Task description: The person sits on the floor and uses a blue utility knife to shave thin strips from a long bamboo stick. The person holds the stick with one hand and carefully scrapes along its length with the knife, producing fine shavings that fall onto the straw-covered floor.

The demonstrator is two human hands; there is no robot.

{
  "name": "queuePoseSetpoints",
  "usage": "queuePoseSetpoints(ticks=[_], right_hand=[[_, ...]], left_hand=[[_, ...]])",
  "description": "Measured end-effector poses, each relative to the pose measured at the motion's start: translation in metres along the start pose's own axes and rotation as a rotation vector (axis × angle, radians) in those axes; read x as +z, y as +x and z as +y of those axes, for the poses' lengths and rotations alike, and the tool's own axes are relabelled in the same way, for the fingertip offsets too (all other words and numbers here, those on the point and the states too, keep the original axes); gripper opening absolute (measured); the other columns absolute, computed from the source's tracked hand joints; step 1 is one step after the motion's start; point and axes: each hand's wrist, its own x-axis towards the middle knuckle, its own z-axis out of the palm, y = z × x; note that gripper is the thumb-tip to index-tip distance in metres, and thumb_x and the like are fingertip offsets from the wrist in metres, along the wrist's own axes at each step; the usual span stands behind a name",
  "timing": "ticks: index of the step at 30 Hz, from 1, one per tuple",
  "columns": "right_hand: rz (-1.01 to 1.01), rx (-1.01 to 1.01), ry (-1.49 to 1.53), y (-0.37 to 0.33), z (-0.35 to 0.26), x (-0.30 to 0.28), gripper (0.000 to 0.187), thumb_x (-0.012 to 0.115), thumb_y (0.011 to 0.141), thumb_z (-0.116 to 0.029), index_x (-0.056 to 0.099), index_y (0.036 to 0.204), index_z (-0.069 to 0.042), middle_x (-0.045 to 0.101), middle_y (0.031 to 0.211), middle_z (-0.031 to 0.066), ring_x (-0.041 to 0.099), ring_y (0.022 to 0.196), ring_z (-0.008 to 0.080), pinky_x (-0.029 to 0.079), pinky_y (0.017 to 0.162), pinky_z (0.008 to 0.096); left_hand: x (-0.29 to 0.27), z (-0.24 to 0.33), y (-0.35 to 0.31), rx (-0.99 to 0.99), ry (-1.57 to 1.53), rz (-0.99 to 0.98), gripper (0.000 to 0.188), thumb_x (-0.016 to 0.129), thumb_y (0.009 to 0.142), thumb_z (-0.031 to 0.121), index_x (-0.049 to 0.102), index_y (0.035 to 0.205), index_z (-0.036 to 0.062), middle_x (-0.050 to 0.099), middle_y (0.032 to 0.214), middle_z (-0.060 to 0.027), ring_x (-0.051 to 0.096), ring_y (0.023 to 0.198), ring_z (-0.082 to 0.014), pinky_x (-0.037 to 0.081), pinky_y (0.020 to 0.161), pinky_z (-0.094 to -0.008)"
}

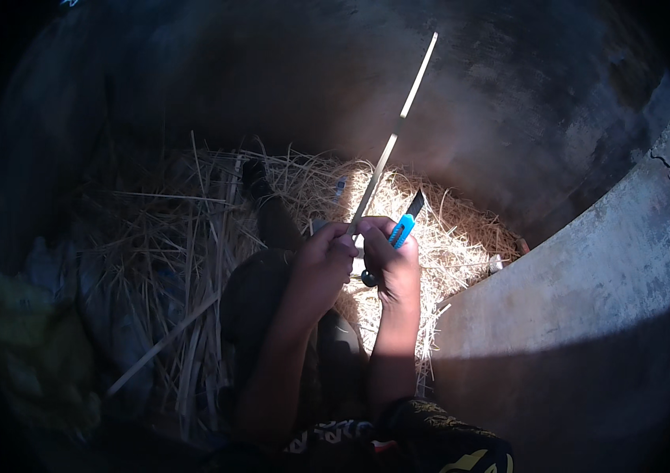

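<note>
A long, thin pale strip, perhaps bamboo (382,160), slants up and away to the right from my hands. My left hand (327,256) is closed on its near end, fingers pinched together. Close beside it, my right hand (395,264) is wrapped round a blue utility knife (402,230), whose dark blade points up and to the right. My right thumb and finger also meet near the strip's lower end; whether they grip it I cannot tell. A small dark round piece shows below the right palm, possibly the knife's end.
Thin shavings (461,229) heap up beyond my hands, brightly lit on the right. Longer strips (193,331) lie at the left, near a yellowish bag-like thing (20,339) in shadow. A grey wall (579,268) slopes at the right; a dark wall (272,87) stands behind.
</note>
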Motion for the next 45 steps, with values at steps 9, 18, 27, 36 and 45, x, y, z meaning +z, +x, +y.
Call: queuePoseSetpoints(ticks=[9,18,27,36,45], right_hand=[[0.046,-0.069,-0.011,0.004,0.015,0.017,0.018,0.058,0.099,-0.014,0.067,0.1,0.001,0.053,0.062,-0.0035,0.038,0.045,0.0015,0.024,0.042,0.0207],[-0.117,-0.099,0.001,-0.001,0.014,0.013,0.023,0.052,0.093,-0.013,0.053,0.114,-0.003,0.054,0.079,0.0005,0.048,0.065,0.0058,0.035,0.056,0.0216],[-0.212,-0.176,-0.058,-0.006,0.015,0.009,0.03,0.048,0.099,-0.032,0.052,0.111,-0.004,0.053,0.089,0.0025,0.048,0.083,0.0104,0.041,0.075,0.025],[-0.211,-0.21,-0.358,0.005,0.018,-0.007,0.022,0.054,0.098,-0.013,0.062,0.115,-0.002,0.062,0.083,0.0037,0.052,0.074,0.0092,0.042,0.067,0.0251],[-0.094,-0.366,-0.417,0.0,0.014,-0.002,0.026,0.06,0.097,-0.011,0.062,0.12,0.001,0.07,0.093,0.0095,0.062,0.084,0.0106,0.049,0.075,0.0257]], left_hand=[[-0.005,0.008,-0.008,-0.032,0.047,0.08,0.02,0.051,0.1,0.015,0.056,0.116,0.0025,0.058,0.079,-0.0008,0.049,0.062,-0.0055,0.039,0.052,-0.0217],[-0.012,0.02,-0.014,-0.054,-0.046,-0.029,0.011,0.049,0.103,0.016,0.055,0.103,0.007,0.056,0.076,-0.0002,0.043,0.056,-0.0033,0.032,0.049,-0.0199],[-0.012,0.029,-0.018,-0.107,-0.11,-0.004,0.014,0.044,0.106,0.021,0.054,0.103,0.0119,0.05,0.069,0.0017,0.038,0.052,-0.0034,0.028,0.044,-0.0208],[-0.01,0.025,-0.015,0.06,-0.05,0.034,0.014,0.048,0.105,0.02,0.052,0.113,0.0107,0.051,0.072,0.002,0.038,0.053,-0.003,0.03,0.045,-0.0204],[-0.009,0.024,-0.015,0.005,0.036,0.047,0.02,0.046,0.107,0.029,0.056,0.106,0.0111,0.045,0.067,0.0073,0.035,0.05,0.0002,0.026,0.043,-0.0181]])
